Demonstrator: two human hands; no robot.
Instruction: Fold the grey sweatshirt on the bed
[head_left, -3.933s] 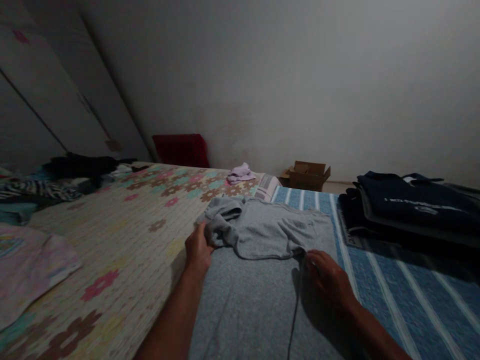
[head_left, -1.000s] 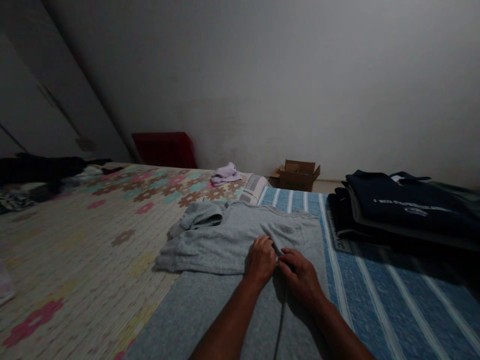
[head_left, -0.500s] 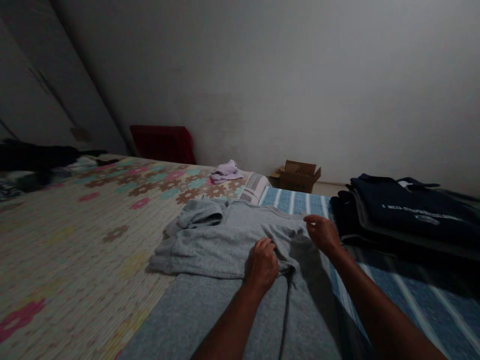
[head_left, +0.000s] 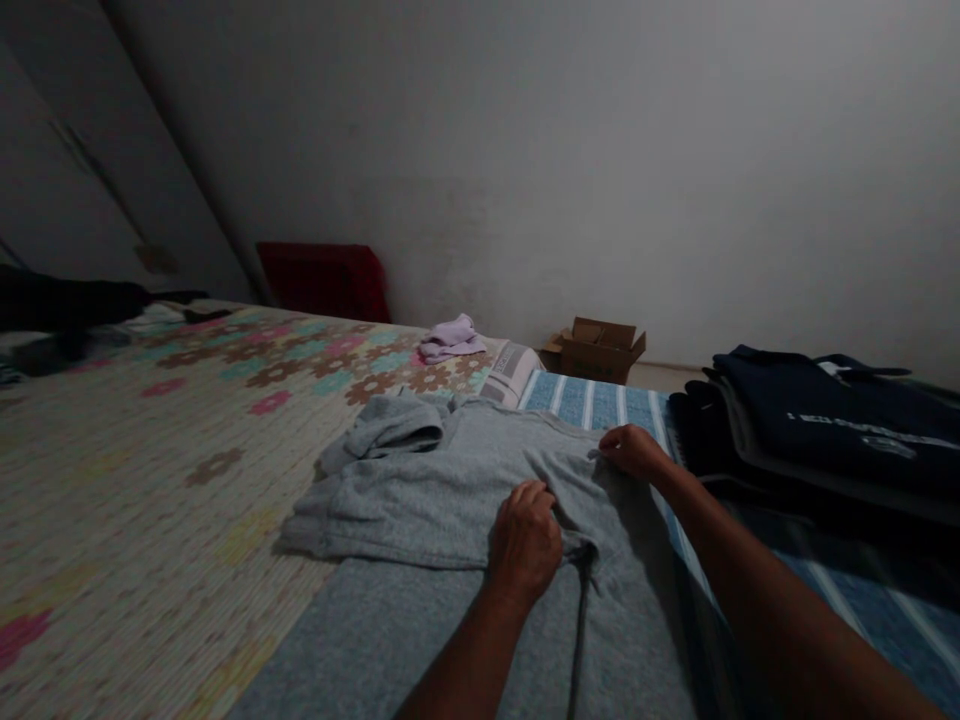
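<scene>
A grey long-sleeved sweatshirt (head_left: pixel 420 510) lies spread on the bed, its sleeve laid across the body toward the left and the cuffs bunched at that side. My left hand (head_left: pixel 527 535) rests on the sleeve near the middle, fingers curled into the cloth. At the upper right, by the shoulder and neckline, my right hand (head_left: pixel 636 455) pinches the edge of the fabric. Creases run between the two hands. The lower part of the sweatshirt reaches to the bottom of the view, partly covered by my left forearm.
Dark folded clothes (head_left: pixel 825 410) are stacked at the right on a blue striped cloth (head_left: pixel 585 398). A lilac cloth (head_left: pixel 452 340) lies on the flowered mat (head_left: pixel 225 400). Behind stand an open cardboard box (head_left: pixel 596 352) and a red object (head_left: pixel 322 280). Dark clothing (head_left: pixel 67 305) lies far left.
My right hand has shifted slightly left and lower along the shoulder with the fabric edge. My left hand stays almost in place on the sleeve. The view has turned a little.
</scene>
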